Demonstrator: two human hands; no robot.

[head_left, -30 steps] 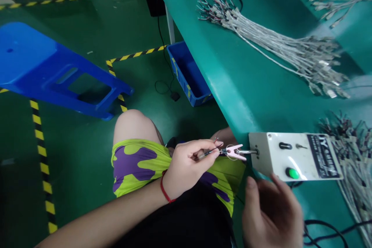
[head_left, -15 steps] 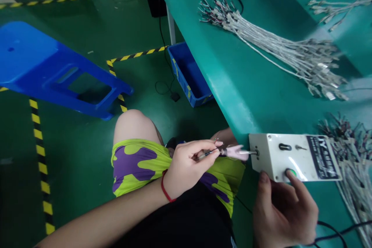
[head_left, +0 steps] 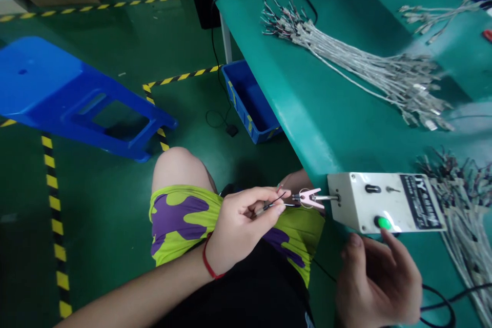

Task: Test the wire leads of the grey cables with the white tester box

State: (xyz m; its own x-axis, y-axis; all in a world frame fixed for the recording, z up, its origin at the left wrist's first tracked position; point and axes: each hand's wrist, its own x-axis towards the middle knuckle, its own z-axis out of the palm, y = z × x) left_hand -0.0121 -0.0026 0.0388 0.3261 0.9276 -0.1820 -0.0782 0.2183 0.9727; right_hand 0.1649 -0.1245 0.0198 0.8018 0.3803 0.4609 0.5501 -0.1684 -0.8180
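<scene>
My left hand point(head_left: 242, 223) pinches a thin cable end point(head_left: 273, 204) whose wires lead into a pink clip point(head_left: 310, 198) on the shaft of a white box machine point(head_left: 384, 205) at the table's front edge. My right hand point(head_left: 378, 282) hovers just below the box, index finger close under its green button point(head_left: 383, 222), holding nothing.
Grey cable bundles lie on the green table point(head_left: 330, 107): one large bundle point(head_left: 365, 66) at the back, another point(head_left: 465, 210) to the right of the box. A black cord point(head_left: 438, 307) runs by my right hand. On the floor are a blue bin point(head_left: 249, 100) and a tipped blue stool point(head_left: 73, 97).
My right hand rose to press the green button, then dropped slightly off it. The pink clip spun blurred half a second ago and now looks sharp. My left hand kept its hold.
</scene>
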